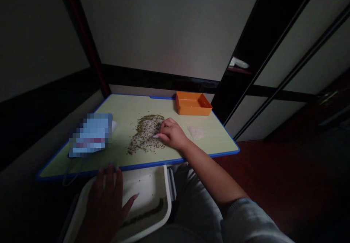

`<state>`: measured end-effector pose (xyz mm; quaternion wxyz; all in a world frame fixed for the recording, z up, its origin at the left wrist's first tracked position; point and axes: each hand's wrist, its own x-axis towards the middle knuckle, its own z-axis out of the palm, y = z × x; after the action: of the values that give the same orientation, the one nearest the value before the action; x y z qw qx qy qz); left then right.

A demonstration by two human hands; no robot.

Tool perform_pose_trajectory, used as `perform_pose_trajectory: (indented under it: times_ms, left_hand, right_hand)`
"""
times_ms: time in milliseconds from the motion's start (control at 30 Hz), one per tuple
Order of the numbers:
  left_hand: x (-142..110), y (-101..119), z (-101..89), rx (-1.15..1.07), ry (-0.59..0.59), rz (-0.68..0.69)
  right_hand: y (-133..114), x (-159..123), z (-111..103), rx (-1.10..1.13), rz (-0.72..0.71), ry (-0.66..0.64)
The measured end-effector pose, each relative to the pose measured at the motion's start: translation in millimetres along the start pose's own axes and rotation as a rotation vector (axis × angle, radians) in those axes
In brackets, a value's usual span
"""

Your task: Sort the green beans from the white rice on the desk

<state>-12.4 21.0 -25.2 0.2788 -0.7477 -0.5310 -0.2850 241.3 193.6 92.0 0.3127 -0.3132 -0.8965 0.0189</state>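
Grains: likely light, slippery; pinch at 3 o'clock
Right hand: curled, gap and contents unclear
Left hand: spread, seemingly empty

- Worktop: coloured pale yellow-green, rimmed in blue.
- Box by far right corner: coloured orange.
- Grain pile: speckled in green, dark and pale tones.

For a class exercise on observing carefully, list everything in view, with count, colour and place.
Table: one, pale yellow-green, blue edge, centre
Mixed pile: one, green, brown and pale, mid-table
Small heap: one, pale, table's right side
Box: one, orange, far right corner
Pixelated item: one, bluish, table's left
Tray: one, white, below near edge
Left hand: one, over tray
Right hand: one, at mixed pile
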Motion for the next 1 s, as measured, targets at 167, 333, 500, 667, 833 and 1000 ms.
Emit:
perform_pose_trajectory:
  times_ms: [167,333,500,667,833,1000]
  left_hand:
    - [1.6,0.7,-2.7,0.018,-0.007,0.012]
    - [2.1,0.7,-2.5,0.024,-0.006,0.016]
    - [2.6,0.7,-2.9,0.031,0.004,0.023]
    - [2.0,0.5,-2.4,0.031,0.018,0.029]
    - [0.6,0.9,-3.6,0.038,-0.008,0.025]
    - [1.0,1.1,-3.6,0.033,-0.013,0.015]
  right_hand:
    - [0.5,-0.8,2.8,-0.021,-0.041,0.017]
    - [0.5,-2.3,-1.7,-0.067,-0.002,0.023]
    - [0.2,-2.9,-2.4,-0.116,0.066,0.036]
    - [-1.7,-2.0,-4.1,-0.064,0.103,0.028]
    - [-3.3,-2.1,-13.1,-0.201,0.322,0.09]
    - [-7.0,-0.9,-16.5,-0.296,0.373,-0.004]
